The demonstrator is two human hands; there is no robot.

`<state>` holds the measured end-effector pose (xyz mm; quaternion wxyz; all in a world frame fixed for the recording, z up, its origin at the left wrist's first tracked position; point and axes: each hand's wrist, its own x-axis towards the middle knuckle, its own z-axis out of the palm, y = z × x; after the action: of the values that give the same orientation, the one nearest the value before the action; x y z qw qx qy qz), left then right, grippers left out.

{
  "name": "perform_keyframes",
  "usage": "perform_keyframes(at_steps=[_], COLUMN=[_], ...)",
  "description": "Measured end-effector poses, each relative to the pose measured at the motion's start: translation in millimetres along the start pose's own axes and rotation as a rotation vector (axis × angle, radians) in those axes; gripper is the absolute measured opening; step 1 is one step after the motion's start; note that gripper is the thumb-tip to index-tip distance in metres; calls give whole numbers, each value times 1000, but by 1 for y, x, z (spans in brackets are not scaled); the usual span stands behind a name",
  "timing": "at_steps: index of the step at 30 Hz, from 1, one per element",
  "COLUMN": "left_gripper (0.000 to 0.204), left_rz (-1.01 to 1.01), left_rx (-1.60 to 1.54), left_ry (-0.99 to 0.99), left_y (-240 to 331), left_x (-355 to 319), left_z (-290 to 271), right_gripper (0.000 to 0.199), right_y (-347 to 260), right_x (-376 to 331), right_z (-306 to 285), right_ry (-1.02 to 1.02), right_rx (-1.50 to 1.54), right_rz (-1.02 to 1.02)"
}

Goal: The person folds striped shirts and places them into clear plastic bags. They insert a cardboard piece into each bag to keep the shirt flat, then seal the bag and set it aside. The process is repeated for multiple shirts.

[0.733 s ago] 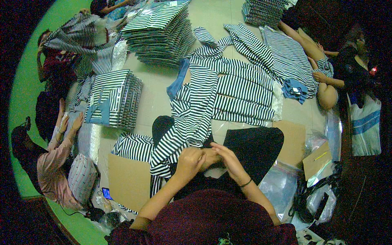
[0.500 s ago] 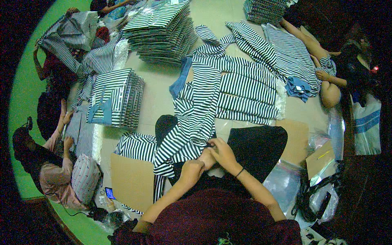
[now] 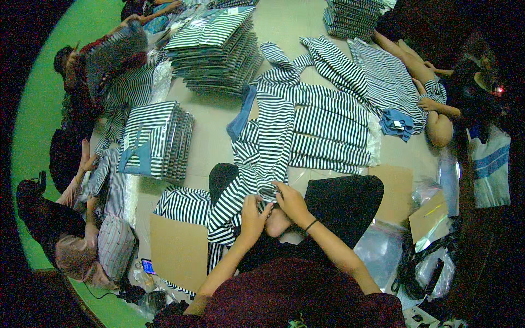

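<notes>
Raising left hand [image 3: 255, 217] from the bare foot [image 3: 278, 225] to the striped shirt [image 3: 328, 128] lying ahead on the floor [image 3: 212, 131]. Pinching its near end narrowly with right hand [image 3: 293, 204]; not resolving left grip. Counting three bagged-shirt stacks [image 3: 216, 54], one phone [image 3: 147, 266].

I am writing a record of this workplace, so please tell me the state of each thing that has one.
Striped garment, spread out, not folded up
Left hand, fingers bent at the garment, grip unclear
Right hand, fingers bent there too, grip unclear
Smaller stack, garments folded, in clear plastic
Taller stack, garments folded, piled
Phone, screen lit
Left cardboard, flat
Blue cloth, bunched
</notes>
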<state>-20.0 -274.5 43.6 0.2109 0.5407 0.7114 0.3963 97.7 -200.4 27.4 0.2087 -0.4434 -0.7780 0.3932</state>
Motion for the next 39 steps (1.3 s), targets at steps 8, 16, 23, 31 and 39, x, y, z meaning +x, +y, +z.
perform_keyframes(at_steps=[8, 16, 23, 31, 39], left_gripper=[33, 26, 22, 14, 21], left_rz=[-271, 123, 483, 203, 366], left_rx=[-510, -73, 241, 360, 72], left_ry=[54, -68, -326, -451, -543], left_y=[-12, 20, 1, -20, -40], left_x=[23, 16, 17, 28, 72], left_z=[24, -4, -6, -6, -17], right_gripper=[27, 17, 35, 28, 24], right_y=[-11, -8, 12, 21, 26], right_x=[-18, -34, -51, -43, -6], right_z=[-18, -23, -17, -28, -40], right_ry=[194, 220, -41, -143, -30], right_rx=[198, 215, 35, -217, -153], right_rz=[-1, 155, 88, -141, -350])
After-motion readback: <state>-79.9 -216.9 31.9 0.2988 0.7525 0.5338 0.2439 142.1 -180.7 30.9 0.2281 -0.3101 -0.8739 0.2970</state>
